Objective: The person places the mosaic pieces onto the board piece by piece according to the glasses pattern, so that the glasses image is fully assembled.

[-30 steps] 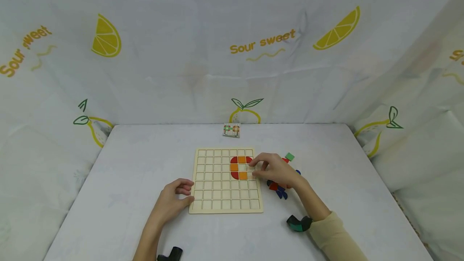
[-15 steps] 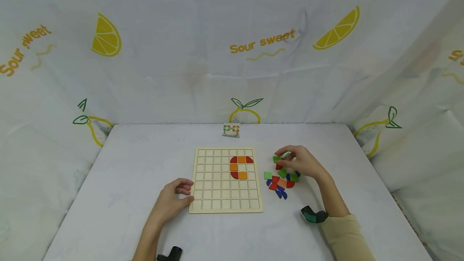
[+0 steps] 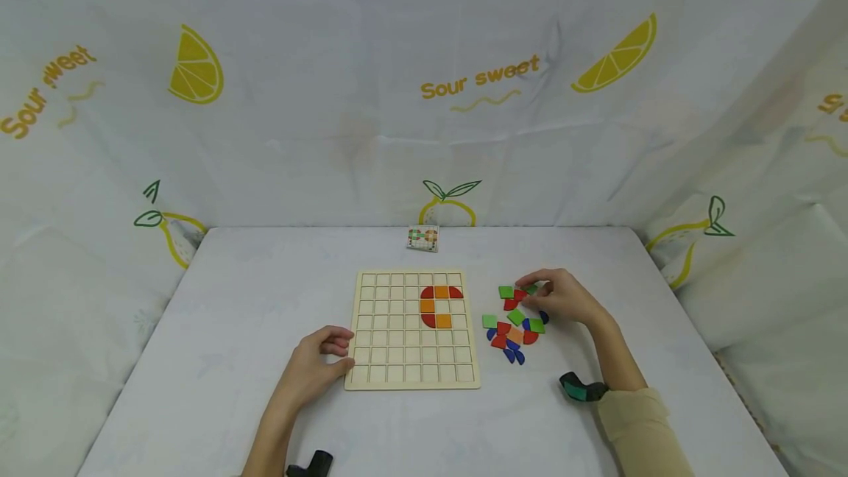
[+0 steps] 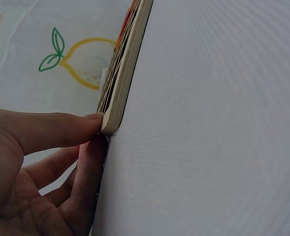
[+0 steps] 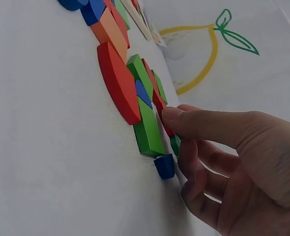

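Observation:
A pale wooden grid board (image 3: 397, 354) lies mid-table. Red rounded tiles (image 3: 428, 321) and orange square tiles (image 3: 427, 305) sit in its upper right cells. My left hand (image 3: 318, 366) touches the board's left edge, thumb and fingers apart; up close, the thumb lies at the board's corner (image 4: 114, 115). Right of the board my right hand (image 3: 559, 297) hovers over loose pieces, thumb and index finger spread around a red piece (image 3: 520, 294) and a green piece (image 3: 532, 289). In the right wrist view, the thumb tip overlaps a red piece (image 5: 159, 101).
More loose pieces lie right of the board: green squares (image 3: 489, 321), an orange tile (image 3: 514, 335), blue rounded pieces (image 3: 509, 355). A small patterned card (image 3: 422, 238) lies at the table's back edge. Black bands (image 3: 583, 388) are on the wrists. A white printed curtain (image 3: 305, 131) hangs behind.
My right hand has left the board's right side and moved right to the loose pieces, then slightly further right. The upper right red tile on the board now shows fully. The left hand stays put.

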`<action>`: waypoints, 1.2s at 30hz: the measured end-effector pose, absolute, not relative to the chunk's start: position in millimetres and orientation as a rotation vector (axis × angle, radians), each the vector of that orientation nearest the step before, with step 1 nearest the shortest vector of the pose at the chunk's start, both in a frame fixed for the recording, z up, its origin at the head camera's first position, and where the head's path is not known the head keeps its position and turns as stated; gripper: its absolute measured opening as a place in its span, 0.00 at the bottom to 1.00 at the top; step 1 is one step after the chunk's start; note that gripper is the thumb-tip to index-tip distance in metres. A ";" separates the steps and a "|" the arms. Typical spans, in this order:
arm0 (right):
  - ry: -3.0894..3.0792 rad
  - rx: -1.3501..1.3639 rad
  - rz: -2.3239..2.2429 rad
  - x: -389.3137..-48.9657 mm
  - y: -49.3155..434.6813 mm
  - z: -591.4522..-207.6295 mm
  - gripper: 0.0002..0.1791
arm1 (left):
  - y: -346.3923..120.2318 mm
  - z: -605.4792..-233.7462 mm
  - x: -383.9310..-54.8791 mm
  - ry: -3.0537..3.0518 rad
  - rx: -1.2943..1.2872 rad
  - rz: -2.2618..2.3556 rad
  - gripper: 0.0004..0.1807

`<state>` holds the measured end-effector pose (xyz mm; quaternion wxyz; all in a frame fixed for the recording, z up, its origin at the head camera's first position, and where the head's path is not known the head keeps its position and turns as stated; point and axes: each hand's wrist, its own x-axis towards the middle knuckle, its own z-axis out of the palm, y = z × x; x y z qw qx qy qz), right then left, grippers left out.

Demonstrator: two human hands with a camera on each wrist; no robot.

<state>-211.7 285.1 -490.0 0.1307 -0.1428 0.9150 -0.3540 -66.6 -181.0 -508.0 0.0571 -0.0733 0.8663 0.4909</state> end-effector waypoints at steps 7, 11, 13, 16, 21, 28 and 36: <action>2.651 -0.468 -0.985 -218.2 285.6 -496.6 0.16 | -182.3 -508.1 -66.5 2.628 -0.205 1.492 0.23; 2.642 -0.446 -0.970 -219.9 285.0 -496.0 0.16 | -181.8 -508.3 -66.5 2.628 -0.212 1.494 0.23; 2.631 -0.416 -0.973 -219.5 284.6 -494.1 0.16 | -181.2 -508.6 -66.3 2.632 -0.216 1.492 0.22; 2.621 -0.394 -0.972 -218.0 284.0 -491.9 0.16 | -180.0 -508.6 -65.7 2.645 -0.212 1.488 0.22; 2.636 -0.407 -0.956 -215.2 285.2 -490.7 0.16 | -179.1 -509.0 -65.3 2.653 -0.211 1.484 0.21; 2.675 -0.437 -0.986 -212.2 285.9 -486.9 0.17 | -179.5 -508.2 -66.0 2.641 -0.226 1.475 0.22; 2.618 -0.593 -1.101 -206.9 269.4 -481.4 0.16 | -181.4 -507.5 -65.0 2.630 -0.205 1.502 0.22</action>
